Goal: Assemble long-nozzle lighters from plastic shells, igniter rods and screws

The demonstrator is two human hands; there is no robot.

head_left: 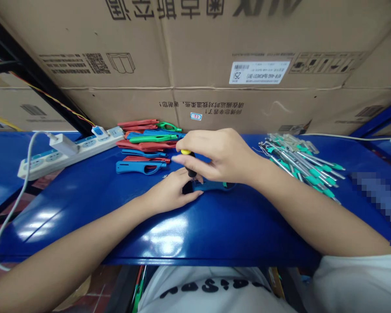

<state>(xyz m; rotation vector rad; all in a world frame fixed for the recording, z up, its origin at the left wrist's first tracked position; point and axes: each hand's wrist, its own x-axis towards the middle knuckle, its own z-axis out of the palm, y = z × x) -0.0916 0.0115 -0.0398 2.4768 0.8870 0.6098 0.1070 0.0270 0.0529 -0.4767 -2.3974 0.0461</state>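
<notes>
My right hand [223,150] is closed around a small screwdriver [192,172] with a black handle and a yellow end, held upright with its shaft pointing down. Beneath it, a blue lighter casing [211,187] lies flat on the blue table [215,230]. My left hand [169,191] holds that casing down from the left, thumb at its near side and fingers at its far side. The screwdriver's tip is hidden between the fingers, so I cannot tell exactly where it touches.
Several red, blue and green lighter casings [143,168] are piled to the left. At the right lies a heap of metal tubes with green parts [309,163]. A white power strip [81,150] with plugs and a cable sits at the far left. Behind stands a large cardboard box [133,104].
</notes>
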